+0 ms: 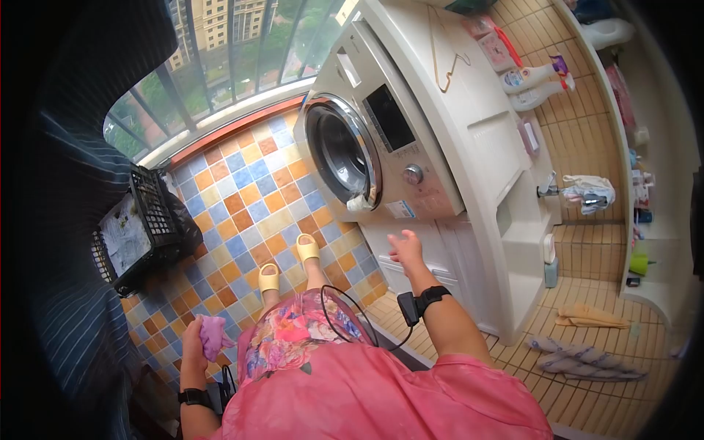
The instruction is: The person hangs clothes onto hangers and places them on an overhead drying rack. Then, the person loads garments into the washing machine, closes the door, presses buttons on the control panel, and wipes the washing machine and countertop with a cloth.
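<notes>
My left hand (192, 343) is closed around a small, crumpled lilac cloth (215, 337), low at the left beside my floral clothing. My right hand (408, 251) reaches forward with nothing in it, its fingers apart. It appears just below the front of a silver washing machine (433, 192), in front of the white cabinet (480, 275). The machine's round door (339, 150) has dark glass and a chrome ring. A small whitish piece (358, 203) shows at the lower edge of that ring, too small to identify.
On the left a black plastic crate (150, 220) stands on the coloured tile floor (257, 176). Spray bottles (534, 77) and a wire hanger (446, 70) lie along the white counter (469, 103). A cable (325, 308) loops near my right forearm. Towels (587, 359) hang at the right.
</notes>
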The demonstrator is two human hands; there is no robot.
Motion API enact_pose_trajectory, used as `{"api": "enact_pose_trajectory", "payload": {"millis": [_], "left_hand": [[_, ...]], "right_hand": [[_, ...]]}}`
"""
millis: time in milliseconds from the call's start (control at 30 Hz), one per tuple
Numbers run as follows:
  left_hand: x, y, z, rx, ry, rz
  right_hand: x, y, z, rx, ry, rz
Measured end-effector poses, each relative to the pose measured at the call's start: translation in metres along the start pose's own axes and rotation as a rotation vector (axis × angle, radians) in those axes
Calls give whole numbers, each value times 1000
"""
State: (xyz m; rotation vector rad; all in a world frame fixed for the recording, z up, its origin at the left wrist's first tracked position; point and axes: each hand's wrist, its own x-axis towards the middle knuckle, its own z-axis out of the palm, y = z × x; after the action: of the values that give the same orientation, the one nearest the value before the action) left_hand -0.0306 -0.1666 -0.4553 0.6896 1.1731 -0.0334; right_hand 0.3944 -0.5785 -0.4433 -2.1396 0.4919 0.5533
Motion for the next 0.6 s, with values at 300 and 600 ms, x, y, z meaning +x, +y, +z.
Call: {"api": "enact_pose_trajectory", "payload": {"millis": [300, 600], "left_hand": [[-34, 61, 150, 45, -517, -123], [-124, 99, 380, 246, -1082, 175]], "right_hand": [[-119, -37, 24, -148, -898, -225], [-180, -138, -59, 389, -490, -763]]}}
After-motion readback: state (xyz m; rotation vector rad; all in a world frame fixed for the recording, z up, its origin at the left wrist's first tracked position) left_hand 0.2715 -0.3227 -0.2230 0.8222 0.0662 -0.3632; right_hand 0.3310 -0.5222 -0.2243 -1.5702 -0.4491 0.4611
